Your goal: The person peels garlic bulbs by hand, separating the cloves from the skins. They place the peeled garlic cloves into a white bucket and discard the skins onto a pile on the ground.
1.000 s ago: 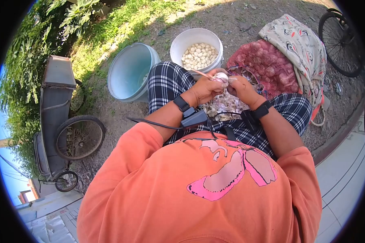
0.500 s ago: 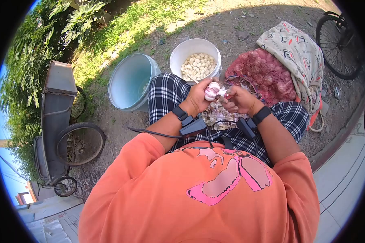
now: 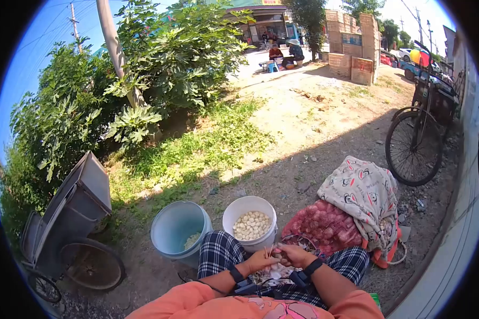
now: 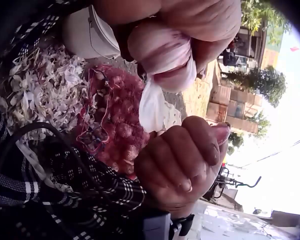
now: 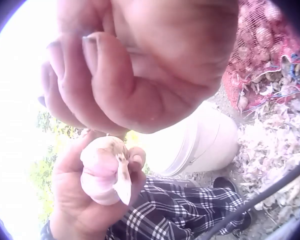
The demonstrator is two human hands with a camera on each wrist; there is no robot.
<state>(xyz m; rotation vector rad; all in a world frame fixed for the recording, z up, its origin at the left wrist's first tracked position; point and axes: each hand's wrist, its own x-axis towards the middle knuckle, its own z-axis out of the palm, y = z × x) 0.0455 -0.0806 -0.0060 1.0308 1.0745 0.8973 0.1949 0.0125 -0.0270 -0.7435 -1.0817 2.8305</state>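
My left hand (image 3: 261, 260) grips a garlic bulb (image 4: 162, 55) with pinkish skin; in the right wrist view the bulb (image 5: 102, 170) sits between thumb and fingers. A strip of white skin (image 4: 152, 107) hangs from it. A thin stick-like piece (image 3: 271, 250) pokes up by the left fingers. Close beside the bulb is my right hand (image 4: 175, 160), its fingers curled into the palm with nothing showing in them. Garlic skins (image 4: 45, 90) are heaped below the hands, between the plaid-trousered legs.
Ahead stands a white bucket (image 3: 226, 220) of pale peeled cloves (image 3: 252, 226); left of it is a bluish bucket (image 3: 162, 242). A red mesh bag (image 3: 324, 226) of garlic lies at right, partly under a printed cloth (image 3: 359, 186). A cart (image 3: 69, 212) and a bicycle (image 3: 415, 143) flank the ground.
The head view has tilted up, bringing in the yard, people and stacked boxes. Half a second ago the right fingers were at the bulb's stem; now they are curled beside it.
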